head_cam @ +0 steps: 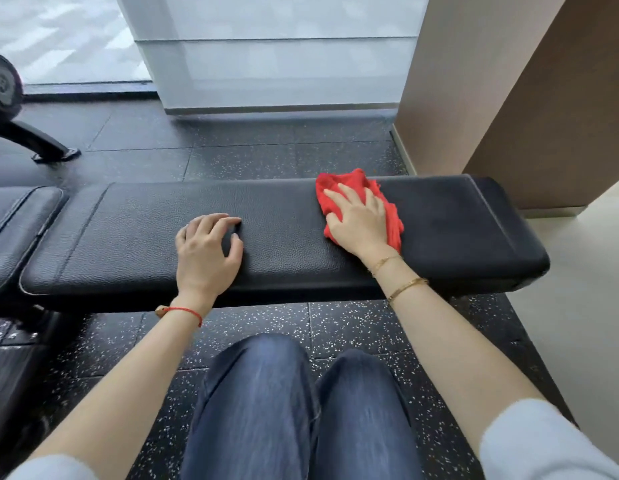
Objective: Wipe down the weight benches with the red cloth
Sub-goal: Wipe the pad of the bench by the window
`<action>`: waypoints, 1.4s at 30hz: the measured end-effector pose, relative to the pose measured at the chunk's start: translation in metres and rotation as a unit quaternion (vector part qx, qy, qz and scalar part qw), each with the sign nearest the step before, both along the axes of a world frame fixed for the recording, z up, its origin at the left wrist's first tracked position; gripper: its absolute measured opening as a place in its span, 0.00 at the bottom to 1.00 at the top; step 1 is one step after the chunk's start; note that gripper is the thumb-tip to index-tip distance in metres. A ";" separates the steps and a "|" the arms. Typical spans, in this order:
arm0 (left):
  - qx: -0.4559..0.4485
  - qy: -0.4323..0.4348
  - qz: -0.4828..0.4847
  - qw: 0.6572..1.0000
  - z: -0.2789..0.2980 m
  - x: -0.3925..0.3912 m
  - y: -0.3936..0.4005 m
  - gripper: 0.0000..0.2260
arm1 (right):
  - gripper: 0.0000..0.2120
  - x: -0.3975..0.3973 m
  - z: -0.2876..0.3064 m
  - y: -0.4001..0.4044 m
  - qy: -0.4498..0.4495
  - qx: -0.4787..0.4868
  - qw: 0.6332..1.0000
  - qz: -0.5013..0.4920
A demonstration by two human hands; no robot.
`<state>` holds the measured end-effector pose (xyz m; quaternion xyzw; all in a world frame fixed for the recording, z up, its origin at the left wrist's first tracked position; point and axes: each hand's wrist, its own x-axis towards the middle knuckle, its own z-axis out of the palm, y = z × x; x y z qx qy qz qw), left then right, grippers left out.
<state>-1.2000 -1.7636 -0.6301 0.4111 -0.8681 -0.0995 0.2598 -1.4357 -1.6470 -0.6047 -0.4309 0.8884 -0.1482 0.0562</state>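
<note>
A long black padded weight bench (135, 233) runs across the view from left to right. A crumpled red cloth (346, 183) lies on the right half of its top. My right hand (358, 220) presses flat on the cloth with the fingers spread and pointing away from me. My left hand (207, 245) rests on the middle of the bench pad, fingers bent, tips touching the leather, holding nothing.
A second black pad (13, 223) adjoins the bench at the left. A black machine leg (41, 140) stands on the speckled rubber floor at far left. A brown pillar (509, 98) rises close behind the bench's right end. My knees (301, 410) are just before the bench.
</note>
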 end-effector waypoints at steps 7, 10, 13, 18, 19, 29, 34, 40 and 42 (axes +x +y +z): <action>0.006 0.008 0.007 1.000 0.004 -0.002 0.001 0.15 | 0.24 0.042 -0.006 0.005 0.011 -0.024 0.989 0.148; 0.009 -0.003 0.005 1.000 0.003 0.000 0.001 0.14 | 0.24 0.019 -0.009 0.035 0.027 -0.042 0.988 0.145; 0.006 0.001 0.007 1.000 0.002 -0.001 0.002 0.16 | 0.24 -0.011 -0.010 0.053 0.041 -0.048 0.994 0.088; -0.007 -0.027 0.007 1.000 0.000 -0.005 0.001 0.14 | 0.24 -0.041 -0.003 0.026 0.022 -0.019 1.000 -0.010; -0.002 -0.034 0.007 0.999 0.000 -0.007 0.000 0.14 | 0.24 -0.038 -0.003 0.017 0.014 -0.015 1.000 -0.007; 0.009 -0.011 -0.036 0.999 0.015 -0.071 0.039 0.12 | 0.24 -0.005 -0.007 0.062 0.031 -0.032 0.993 0.110; -0.005 -0.029 -0.078 0.997 0.013 -0.104 0.051 0.13 | 0.25 -0.043 -0.011 0.117 0.058 -0.055 0.997 0.007; -0.017 -0.046 -0.087 0.995 0.006 -0.109 0.055 0.14 | 0.24 -0.098 -0.006 0.102 0.032 -0.020 0.992 -0.121; -0.013 -0.048 -0.084 0.995 0.006 -0.108 0.056 0.14 | 0.24 -0.102 -0.003 0.082 0.009 0.000 0.993 -0.114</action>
